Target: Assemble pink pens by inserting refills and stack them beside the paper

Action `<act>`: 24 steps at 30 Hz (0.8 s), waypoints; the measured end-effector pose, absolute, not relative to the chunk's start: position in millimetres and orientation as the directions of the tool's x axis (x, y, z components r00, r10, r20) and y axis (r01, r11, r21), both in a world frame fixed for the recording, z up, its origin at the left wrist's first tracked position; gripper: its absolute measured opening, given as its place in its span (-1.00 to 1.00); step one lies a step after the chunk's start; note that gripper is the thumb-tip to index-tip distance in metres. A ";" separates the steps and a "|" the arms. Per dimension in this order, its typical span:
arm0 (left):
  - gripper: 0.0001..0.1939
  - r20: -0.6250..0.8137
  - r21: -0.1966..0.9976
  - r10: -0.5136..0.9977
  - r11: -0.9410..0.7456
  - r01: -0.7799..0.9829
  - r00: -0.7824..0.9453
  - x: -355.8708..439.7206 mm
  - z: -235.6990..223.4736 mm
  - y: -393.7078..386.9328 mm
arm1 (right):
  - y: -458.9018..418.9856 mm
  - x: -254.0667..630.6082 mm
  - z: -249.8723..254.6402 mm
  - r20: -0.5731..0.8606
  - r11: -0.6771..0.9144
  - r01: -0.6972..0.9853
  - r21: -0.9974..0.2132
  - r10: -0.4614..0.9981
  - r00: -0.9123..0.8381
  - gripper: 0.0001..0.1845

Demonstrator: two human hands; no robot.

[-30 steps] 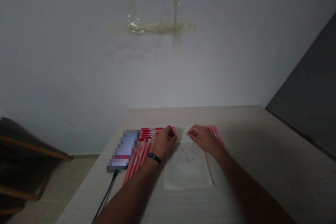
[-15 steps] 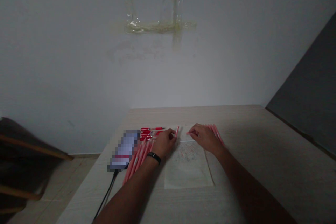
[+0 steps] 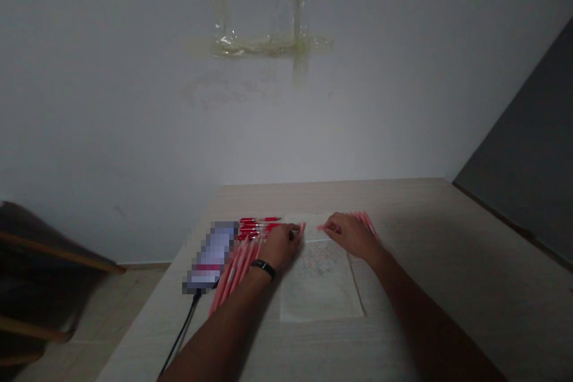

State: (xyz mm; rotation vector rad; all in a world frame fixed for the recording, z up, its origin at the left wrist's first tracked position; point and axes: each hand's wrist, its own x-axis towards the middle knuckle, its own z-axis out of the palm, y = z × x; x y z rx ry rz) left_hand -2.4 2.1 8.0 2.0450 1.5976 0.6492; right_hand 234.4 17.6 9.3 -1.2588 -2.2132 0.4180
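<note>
My left hand [image 3: 282, 246], with a black band at the wrist, is closed on a slim pink pen [image 3: 303, 228] whose upper end sticks out past the fingertips. Opposite it, my right hand [image 3: 351, 233] pinches a small pink piece [image 3: 320, 227], too small to make out, its tip pointing left. A short gap separates the two. Under and in front of the hands lies a thin pale pouch or sheet [image 3: 322, 298] with faint speckled print. Several pink pens [image 3: 235, 274] lie beside my left forearm, and more pink pens [image 3: 369, 224] are partly hidden behind my right hand.
Several red pens [image 3: 259, 219] lie in a row behind my left hand. A blurred-out phone [image 3: 212, 259] with a black cable [image 3: 182, 325] rests at the table's left side. The wall [image 3: 331, 143] rises behind the table, with old tape [image 3: 259, 48] on it.
The pink pen in my left hand has tilted or dropped slightly, so its upper end sits lower. My right hand has barely moved.
</note>
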 end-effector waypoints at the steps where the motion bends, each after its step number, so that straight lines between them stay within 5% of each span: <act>1: -0.69 0.088 0.619 0.974 -0.218 0.755 0.209 -2.1 8.5 1.8 | 18.1 235.5 8.8 0.302 0.512 0.696 -0.503 0.859 -0.414 -0.90; 13: -0.69 0.147 0.617 0.972 -0.234 0.751 0.182 -0.5 6.4 2.9 | 27.3 246.4 -9.0 0.184 0.488 0.772 -0.407 0.872 -0.454 -0.88; 24: -0.79 0.271 0.557 0.902 -0.432 0.709 0.337 3.3 12.1 -2.6 | 15.3 234.0 11.3 0.225 0.540 0.700 -0.468 0.838 -0.496 -0.92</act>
